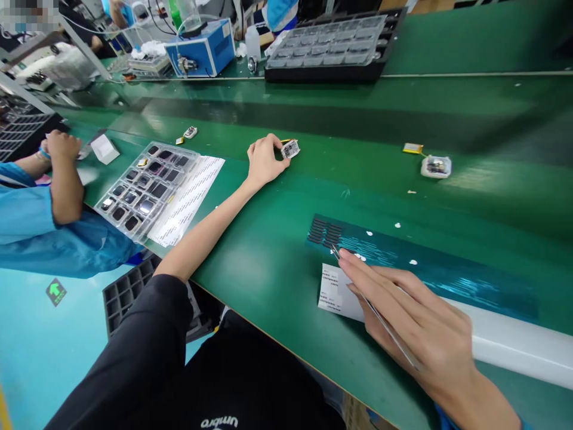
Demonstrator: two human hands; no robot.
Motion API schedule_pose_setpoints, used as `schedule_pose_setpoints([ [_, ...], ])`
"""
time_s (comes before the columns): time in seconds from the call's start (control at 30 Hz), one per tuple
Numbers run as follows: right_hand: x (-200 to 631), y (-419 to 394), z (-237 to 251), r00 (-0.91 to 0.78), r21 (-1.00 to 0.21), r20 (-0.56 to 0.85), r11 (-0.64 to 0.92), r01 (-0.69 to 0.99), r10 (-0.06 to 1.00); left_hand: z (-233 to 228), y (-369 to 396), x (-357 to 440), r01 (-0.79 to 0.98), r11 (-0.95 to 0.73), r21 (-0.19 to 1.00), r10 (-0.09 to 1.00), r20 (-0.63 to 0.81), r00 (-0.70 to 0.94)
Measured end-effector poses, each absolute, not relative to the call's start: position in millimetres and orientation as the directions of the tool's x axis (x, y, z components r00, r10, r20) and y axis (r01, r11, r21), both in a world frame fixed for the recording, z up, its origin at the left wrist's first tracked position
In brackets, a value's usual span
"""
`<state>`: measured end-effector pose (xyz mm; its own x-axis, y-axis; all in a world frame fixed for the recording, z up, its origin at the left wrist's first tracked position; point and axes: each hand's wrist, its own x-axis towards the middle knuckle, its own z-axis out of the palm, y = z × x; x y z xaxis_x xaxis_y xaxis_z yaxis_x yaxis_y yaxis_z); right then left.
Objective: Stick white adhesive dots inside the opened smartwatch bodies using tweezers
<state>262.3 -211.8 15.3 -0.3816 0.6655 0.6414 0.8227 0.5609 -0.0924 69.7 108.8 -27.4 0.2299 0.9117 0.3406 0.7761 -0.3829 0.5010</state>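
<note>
My left hand (265, 160) reaches out across the green belt and pinches a small white module (290, 149) with a yellow battery behind it. My right hand (412, 316) lies near the table's front edge and grips thin metal tweezers (371, 307). Their tip touches a blue backing sheet (430, 263) that carries rows of small black pads (324, 232) at its left end. Under my right hand lies a white printed label (333, 289).
A second white module (436, 166) with a yellow battery (412, 149) lies at the right. A clear tray of small screens (145, 188) rests on a printed sheet at the left. A co-worker in blue sleeves (54, 197) sits left. A black tray stack (331, 45) and a blue machine (203, 51) stand behind.
</note>
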Motion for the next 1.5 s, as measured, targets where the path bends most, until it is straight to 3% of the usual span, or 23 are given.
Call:
schedule_pose_setpoints([
  [0.23,262.5,-211.4,14.1,-0.383,-0.073,0.652,0.557,0.827,0.654,-19.2,104.8,69.5,0.711,-0.423,0.562,0.893,0.390,0.224],
  [0.33,261.8,-209.6,17.5,-0.382,-0.064,0.654,0.551,0.832,0.653,-10.4,100.2,71.3,0.541,-0.399,0.740,0.912,0.383,0.149],
  [0.43,261.0,-208.9,21.4,-0.393,-0.030,0.659,0.544,0.839,0.642,3.9,78.7,75.4,0.193,-0.296,0.935,0.955,0.282,0.097],
  [0.5,260.2,-209.8,22.5,-0.387,-0.015,0.676,0.537,0.844,0.627,15.7,50.3,79.5,0.002,-0.200,0.980,0.965,0.196,0.176],
  [0.6,258.8,-213.2,20.6,-0.321,-0.082,0.715,0.531,0.844,0.621,31.2,-5.5,85.4,-0.084,-0.030,0.996,0.921,0.061,0.385],
  [0.7,258.7,-217.0,18.6,-0.200,-0.180,0.750,0.485,0.856,0.631,37.8,-55.3,86.9,-0.130,0.181,0.975,0.757,-0.054,0.651],
  [0.77,259.9,-218.2,19.3,-0.123,-0.205,0.765,0.420,0.884,0.632,37.6,-76.9,85.4,-0.104,0.228,0.968,0.657,-0.074,0.751],
  [0.87,262.4,-217.0,22.6,-0.076,-0.187,0.773,0.342,0.921,0.630,33.9,-94.0,82.4,-0.062,0.008,0.998,0.642,0.042,0.766],
  [1.0,263.4,-213.4,25.5,-0.097,-0.176,0.724,0.319,0.931,0.683,29.1,-103.3,80.0,-0.007,-0.307,0.952,0.626,0.207,0.752],
  [1.2,260.5,-214.5,26.5,-0.136,-0.112,0.663,0.277,0.954,0.736,24.0,-105.3,79.8,0.002,-0.314,0.950,0.583,0.191,0.790],
  [1.5,260.4,-210.8,27.8,-0.114,-0.235,0.607,0.315,0.920,0.787,32.2,-106.7,78.4,0.113,-0.333,0.936,0.592,0.115,0.798],
])
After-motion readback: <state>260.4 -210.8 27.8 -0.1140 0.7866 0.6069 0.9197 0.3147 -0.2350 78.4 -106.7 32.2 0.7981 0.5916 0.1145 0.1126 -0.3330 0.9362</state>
